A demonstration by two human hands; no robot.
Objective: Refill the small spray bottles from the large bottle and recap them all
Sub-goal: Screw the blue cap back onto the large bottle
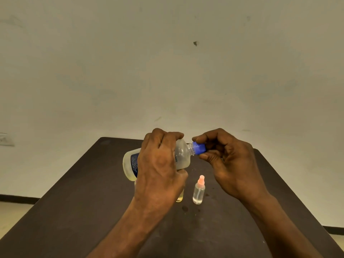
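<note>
Head view: left hand [160, 162] grips tilted large bottle [130, 164]; right hand [229, 164] pinches its blue cap [199, 148].

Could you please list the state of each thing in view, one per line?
Large bottle: held tilted on its side above the table, partly full of yellowish liquid.
Blue cap: at the bottle's neck, threads showing.
Left hand: wrapped around the large bottle.
Right hand: fingers pinching the blue cap.
Pink-topped spray bottle: upright, capped, clear liquid low.
Second small bottle: upright, mostly hidden, yellowish liquid.
Table: dark, spotted with drops.
</note>
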